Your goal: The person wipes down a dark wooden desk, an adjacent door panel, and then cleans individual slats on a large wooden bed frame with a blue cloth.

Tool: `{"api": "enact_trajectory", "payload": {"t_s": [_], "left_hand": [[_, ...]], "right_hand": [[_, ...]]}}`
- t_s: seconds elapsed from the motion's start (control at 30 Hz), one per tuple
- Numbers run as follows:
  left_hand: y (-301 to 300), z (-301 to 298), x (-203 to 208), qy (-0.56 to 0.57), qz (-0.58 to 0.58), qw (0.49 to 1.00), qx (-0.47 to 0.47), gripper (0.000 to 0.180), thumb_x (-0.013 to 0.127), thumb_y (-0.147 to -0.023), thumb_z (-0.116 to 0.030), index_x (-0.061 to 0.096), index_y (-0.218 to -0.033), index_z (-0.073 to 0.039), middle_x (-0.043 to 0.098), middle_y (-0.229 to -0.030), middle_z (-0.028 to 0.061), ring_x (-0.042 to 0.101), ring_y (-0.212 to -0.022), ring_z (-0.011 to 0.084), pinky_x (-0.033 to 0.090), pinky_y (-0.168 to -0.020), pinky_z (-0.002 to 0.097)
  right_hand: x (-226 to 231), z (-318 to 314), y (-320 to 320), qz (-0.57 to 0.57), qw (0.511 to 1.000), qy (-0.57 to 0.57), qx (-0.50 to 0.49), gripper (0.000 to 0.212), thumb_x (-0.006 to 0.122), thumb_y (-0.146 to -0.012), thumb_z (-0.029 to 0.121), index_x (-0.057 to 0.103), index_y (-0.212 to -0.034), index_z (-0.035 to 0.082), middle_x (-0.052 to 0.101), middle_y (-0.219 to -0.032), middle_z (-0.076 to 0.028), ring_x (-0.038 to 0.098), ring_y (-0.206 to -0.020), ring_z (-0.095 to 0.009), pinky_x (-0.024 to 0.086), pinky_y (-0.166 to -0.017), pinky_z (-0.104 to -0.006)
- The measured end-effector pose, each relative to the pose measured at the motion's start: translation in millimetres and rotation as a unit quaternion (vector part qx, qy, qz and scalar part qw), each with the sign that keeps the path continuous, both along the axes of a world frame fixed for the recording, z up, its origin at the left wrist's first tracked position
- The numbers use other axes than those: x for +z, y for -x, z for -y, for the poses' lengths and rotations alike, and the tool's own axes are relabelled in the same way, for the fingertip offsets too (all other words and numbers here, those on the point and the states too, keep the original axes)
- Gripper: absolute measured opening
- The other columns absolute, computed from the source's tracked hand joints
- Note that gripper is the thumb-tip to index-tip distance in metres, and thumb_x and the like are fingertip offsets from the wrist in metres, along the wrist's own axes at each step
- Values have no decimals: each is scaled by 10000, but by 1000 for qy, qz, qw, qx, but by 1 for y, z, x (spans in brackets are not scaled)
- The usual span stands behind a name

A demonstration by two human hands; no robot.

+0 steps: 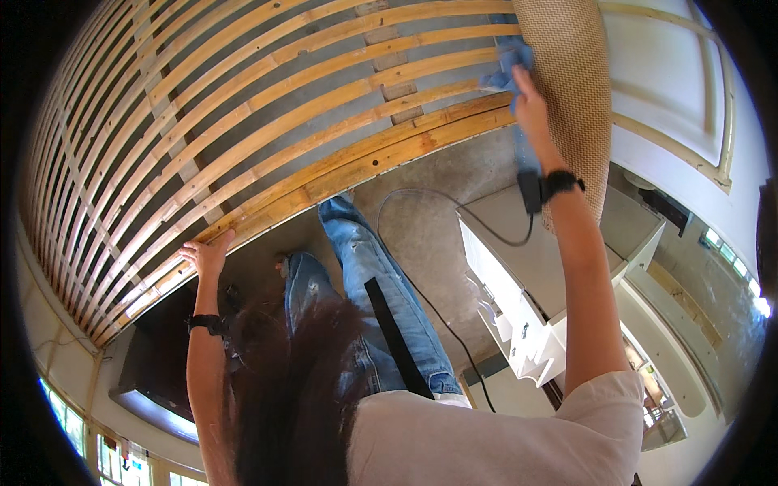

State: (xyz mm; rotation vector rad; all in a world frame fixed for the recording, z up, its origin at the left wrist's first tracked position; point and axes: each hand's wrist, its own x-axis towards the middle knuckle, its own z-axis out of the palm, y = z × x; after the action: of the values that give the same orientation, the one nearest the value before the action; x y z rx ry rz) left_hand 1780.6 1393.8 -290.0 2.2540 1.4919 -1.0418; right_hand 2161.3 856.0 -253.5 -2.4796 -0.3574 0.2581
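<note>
Both hands are working at a slatted wooden frame (356, 89), the landmark for every place given here. The left hand (207, 253) is resting on the near rail (361, 168), toward its left end; whether the fingers are gripping firmly cannot be told. The right hand (531, 105), blurred, is gripping a bunched blue cloth (512, 63) at the frame's right end. Nearest, legs in blue jeans (365, 259) are extending toward the frame. To its lower right, a dark cable (510, 242) is looping past a white cabinet (489, 271). Beyond the right hand, a tan woven piece (579, 89) is bordering the frame's right end, and a white panel (664, 81) is standing farther right. Judged by appearance, the cloth is offering a light, soft hold, best bunched in the palm; the frame is promising stiffness and weight, best held by its rail, not its thin slats.
</note>
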Motion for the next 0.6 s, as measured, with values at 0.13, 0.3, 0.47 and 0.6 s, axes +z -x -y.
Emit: {"api": "enact_trajectory", "payload": {"t_s": [0.13, 0.3, 0.47, 0.6], "left_hand": [[-14, 2, -6, -3, 37, 999, -16, 1335, 636, -514, -704, -18, -1269, 181, -69, -1342, 363, -76, -1276, 448, 24, -1051, 463], [11, -5, 1, -15, 17, 1000, 14, 1326, 628, -521, -703, -13, -1269, 183, -71, -1338, 370, -74, -1276, 447, 24, -1050, 465], [-22, 5, -4, -7, 5, 1000, -18, 1347, 624, -505, -718, -10, -1255, 204, -42, -1330, 385, -63, -1274, 455, 13, -1047, 467], [-18, -4, 12, 14, -66, 998, -15, 1360, 624, -493, -727, -8, -1251, 210, -25, -1322, 396, -58, -1266, 471, 20, -1041, 483]], "right_hand": [[-60, -6, 6, 136, 977, 153, -65, 595, 380, -670, -104, 422, -1244, 43, 351, -1325, -169, 282, -1251, -325, 218, -1037, -379], [-46, -202, 143, 71, 997, -37, -2, 376, 371, -781, -10, 467, -1145, -3, 446, -1206, -208, 371, -1174, -345, 261, -1006, -423], [-33, -324, 235, 125, 955, -64, 261, 303, 462, -771, 78, 532, -1066, 65, 479, -1187, -112, 391, -1169, -262, 300, -998, -369], [-24, -305, 208, 4, 942, -111, 318, 317, 495, -755, 51, 554, -1059, 118, 495, -1191, -61, 398, -1176, -241, 282, -1015, -374]]}}
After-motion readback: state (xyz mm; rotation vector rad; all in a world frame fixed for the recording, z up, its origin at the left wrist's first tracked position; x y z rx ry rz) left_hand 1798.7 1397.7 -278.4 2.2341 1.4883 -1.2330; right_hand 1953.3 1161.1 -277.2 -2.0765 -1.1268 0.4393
